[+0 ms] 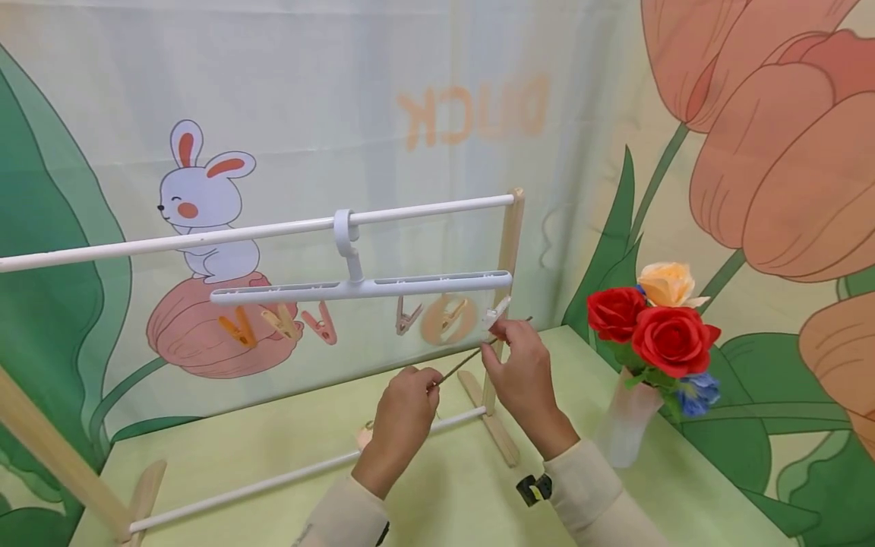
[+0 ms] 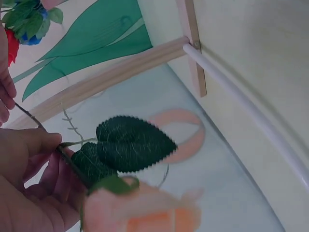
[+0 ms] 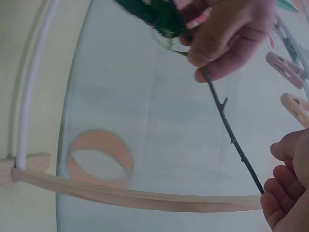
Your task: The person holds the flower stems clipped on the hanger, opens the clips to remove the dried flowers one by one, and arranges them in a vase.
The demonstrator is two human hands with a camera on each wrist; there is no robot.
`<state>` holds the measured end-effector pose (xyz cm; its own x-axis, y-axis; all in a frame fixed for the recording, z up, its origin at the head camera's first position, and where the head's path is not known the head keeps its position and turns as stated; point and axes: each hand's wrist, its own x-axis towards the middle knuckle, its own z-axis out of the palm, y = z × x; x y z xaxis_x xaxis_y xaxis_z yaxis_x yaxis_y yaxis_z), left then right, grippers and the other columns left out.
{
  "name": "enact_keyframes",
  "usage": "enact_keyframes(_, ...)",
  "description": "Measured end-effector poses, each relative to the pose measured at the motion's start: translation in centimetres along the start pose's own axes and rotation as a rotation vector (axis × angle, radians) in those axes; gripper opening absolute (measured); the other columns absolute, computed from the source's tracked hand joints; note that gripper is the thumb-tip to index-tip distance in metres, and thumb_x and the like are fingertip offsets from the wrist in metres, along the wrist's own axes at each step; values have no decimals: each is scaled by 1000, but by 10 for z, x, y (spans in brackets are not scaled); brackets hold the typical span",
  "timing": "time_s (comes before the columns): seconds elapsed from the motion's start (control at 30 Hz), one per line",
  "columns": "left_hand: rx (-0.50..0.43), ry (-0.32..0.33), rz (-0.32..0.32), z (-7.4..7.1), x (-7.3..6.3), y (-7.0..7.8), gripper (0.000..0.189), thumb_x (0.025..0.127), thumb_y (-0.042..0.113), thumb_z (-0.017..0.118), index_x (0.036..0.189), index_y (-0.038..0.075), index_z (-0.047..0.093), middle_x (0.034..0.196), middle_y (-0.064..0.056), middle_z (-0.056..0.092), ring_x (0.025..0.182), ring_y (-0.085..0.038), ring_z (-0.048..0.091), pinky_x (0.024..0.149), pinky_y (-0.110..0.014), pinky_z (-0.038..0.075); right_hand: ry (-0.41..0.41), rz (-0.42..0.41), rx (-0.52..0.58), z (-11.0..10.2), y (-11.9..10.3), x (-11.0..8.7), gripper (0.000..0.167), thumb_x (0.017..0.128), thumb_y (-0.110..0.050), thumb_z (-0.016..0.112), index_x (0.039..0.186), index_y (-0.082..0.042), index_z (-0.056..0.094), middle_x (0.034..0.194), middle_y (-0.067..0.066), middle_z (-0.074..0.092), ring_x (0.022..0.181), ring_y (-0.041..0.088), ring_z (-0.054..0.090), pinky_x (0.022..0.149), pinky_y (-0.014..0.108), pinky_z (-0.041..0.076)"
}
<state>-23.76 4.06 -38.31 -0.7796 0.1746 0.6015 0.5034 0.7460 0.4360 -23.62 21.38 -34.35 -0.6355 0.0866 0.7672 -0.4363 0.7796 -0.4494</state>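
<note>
An artificial peach rose (image 2: 140, 208) hangs bloom-down below my left hand (image 1: 403, 414). Its dark stem (image 3: 234, 140) runs slanting up from the left hand to my right hand (image 1: 525, 368). The left thumb and fingers pinch the stem near the green leaves (image 2: 135, 142). Curled fingers of the right hand hold the stem near its far end, and the tip shows past them in the head view. Just above the right fingertips hangs a white clip (image 1: 497, 313) on the hanger (image 1: 410, 286). Whether those fingertips touch the clip, I cannot tell.
The hanger hooks over the white rail (image 1: 273, 230) of a wooden-ended rack. Along it hang an orange clip (image 1: 237, 328), a pink clip (image 1: 320, 324) and several others. A vase (image 1: 629, 422) with red roses (image 1: 673, 342) stands at the right on the green table (image 1: 273, 456).
</note>
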Motion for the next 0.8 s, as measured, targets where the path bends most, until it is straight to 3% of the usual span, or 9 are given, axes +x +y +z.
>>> enact_keyframes(0.23, 285, 116, 205, 0, -5, 2, 16, 78, 2, 83, 85, 14, 77, 75, -4, 62, 66, -22, 62, 56, -32, 52, -70, -259, -193, 5, 5, -23, 25, 76, -3, 86, 97, -9, 74, 92, 5, 70, 88, 27, 62, 77, 39, 56)
enact_keyframes(0.33, 354, 151, 251, 2, -7, 5, 18, 75, 2, 84, 83, 15, 76, 75, -3, 61, 67, -20, 59, 56, -32, 49, -142, -327, -231, 8, 6, -30, 28, 74, -6, 89, 98, -14, 77, 91, 1, 70, 86, 25, 63, 72, 37, 53)
enact_keyframes(0.53, 404, 169, 284, 1, -9, 14, 13, 76, 4, 81, 78, 15, 74, 73, -2, 57, 67, -20, 53, 57, -30, 41, -182, -373, -243, 10, 8, -40, 26, 73, -3, 89, 91, -18, 79, 82, -3, 69, 76, 20, 62, 66, 32, 51)
enact_keyframes(0.8, 424, 151, 296, 0, -13, 23, 12, 77, 5, 81, 78, 15, 75, 75, -2, 58, 70, -20, 53, 61, -31, 42, -187, -366, -242, 10, 12, -48, 20, 77, -5, 87, 88, -18, 76, 80, -4, 68, 74, 18, 61, 63, 29, 52)
